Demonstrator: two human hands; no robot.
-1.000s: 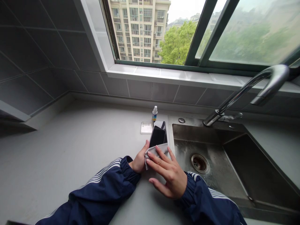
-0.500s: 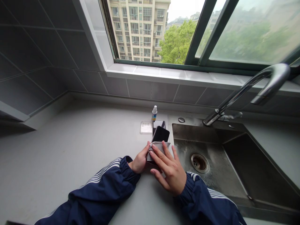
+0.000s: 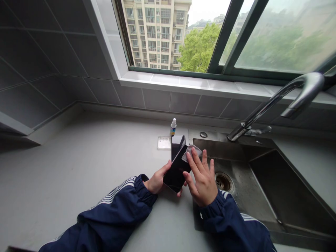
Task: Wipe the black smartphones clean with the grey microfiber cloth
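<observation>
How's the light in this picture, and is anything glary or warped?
Head view throughout: daylight seems to come through the window, brightening the sill; left wall tiles are dim; the dark panel behind the held phone catches a pale reflection; the faucet looks stretched, probably by a wide lens.
</observation>
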